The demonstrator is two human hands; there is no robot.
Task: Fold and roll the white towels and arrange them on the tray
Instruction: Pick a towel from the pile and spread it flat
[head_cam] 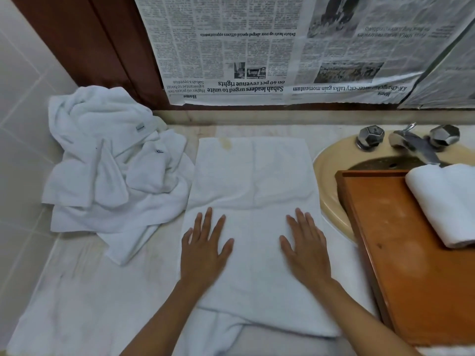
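Note:
A white towel (253, 176) lies folded lengthwise on the counter in front of me, its near end hanging over the counter edge. My left hand (204, 246) and my right hand (305, 246) both press flat on its near half, fingers straight and spread. A heap of crumpled white towels (110, 160) sits at the left against the wall. To the right, a wooden tray (401, 253) rests across the basin, and one rolled white towel (447, 201) lies on its far right part.
A beige sink (331, 181) with a chrome tap (411, 142) and two knobs lies under the tray. Newspaper (282, 47) covers the wall behind the counter. A tiled wall (23, 124) borders the left side, a brown wooden frame (102, 47) stands behind the heap.

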